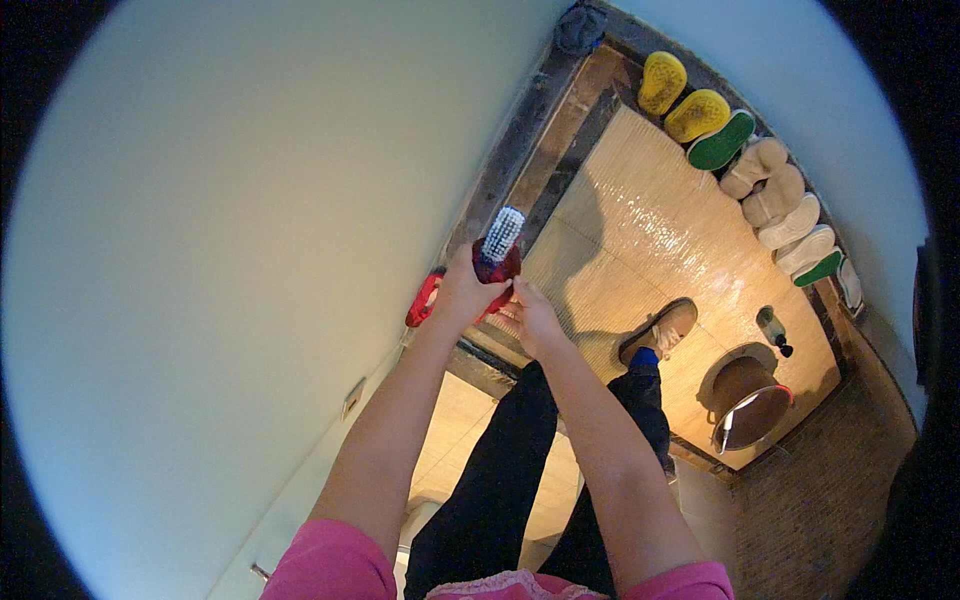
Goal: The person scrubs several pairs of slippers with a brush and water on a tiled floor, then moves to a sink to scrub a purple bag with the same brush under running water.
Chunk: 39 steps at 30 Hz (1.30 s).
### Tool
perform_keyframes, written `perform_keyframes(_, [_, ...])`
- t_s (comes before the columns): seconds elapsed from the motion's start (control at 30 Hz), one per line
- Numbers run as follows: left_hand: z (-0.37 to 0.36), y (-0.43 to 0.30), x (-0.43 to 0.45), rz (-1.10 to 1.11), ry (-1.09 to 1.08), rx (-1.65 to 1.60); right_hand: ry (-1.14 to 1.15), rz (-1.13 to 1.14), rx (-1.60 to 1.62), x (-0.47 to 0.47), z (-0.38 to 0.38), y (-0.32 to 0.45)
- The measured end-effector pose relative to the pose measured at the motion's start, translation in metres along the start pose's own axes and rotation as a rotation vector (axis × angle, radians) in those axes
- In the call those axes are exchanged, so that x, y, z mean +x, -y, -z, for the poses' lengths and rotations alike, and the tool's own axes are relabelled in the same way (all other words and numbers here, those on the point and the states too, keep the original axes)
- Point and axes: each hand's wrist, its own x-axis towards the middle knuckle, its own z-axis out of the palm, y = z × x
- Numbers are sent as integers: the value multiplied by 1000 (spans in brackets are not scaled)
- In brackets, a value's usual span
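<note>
In front of me my left hand (466, 289) grips a dark red item (508, 266) that looks like a small shoe. My right hand (534, 315) pinches its near right edge with thumb and fingers. A brush (502, 234) with white bristles lies against or inside the red item, its bristles facing up and its head pointing away from me. The brush handle is mostly hidden, so which hand bears it is unclear. Just left of my left wrist, a bright red shoe (425, 298) rests by the wall, partly covered by my arm.
Several shoes line the far right wall, among them yellow soles (663, 82), a green sole (721, 140) and white shoes (791, 223). A bottle with a dark pump (772, 326) lies near a brown bucket (746, 390) on the wet ribbed floor (637, 225). My slippered foot (667, 330) stands there. A pale wall (262, 225) rises on my left.
</note>
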Motion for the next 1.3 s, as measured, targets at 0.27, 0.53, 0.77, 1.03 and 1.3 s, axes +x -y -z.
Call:
perform_keyframes(0.27, [-9, 77, 39, -81, -186, 108, 136, 369, -273, 142, -19, -70])
perform_keyframes(0.53, [-31, 84, 25, 144, -235, 10, 42, 87, -384, 144, -4, -33])
perform_keyframes(0.77, [-31, 47, 16, 83, -199, -59, 100, 44, -137, 78, -5, 9])
perform_keyframes(1.03, [-21, 4, 82, -177, -102, -25, 14, 283, -49, 73, -28, 74])
perform_keyframes(1.3, [-24, 0, 124, -290, -333, 159, -29, 402, -137, 137, -49, 106])
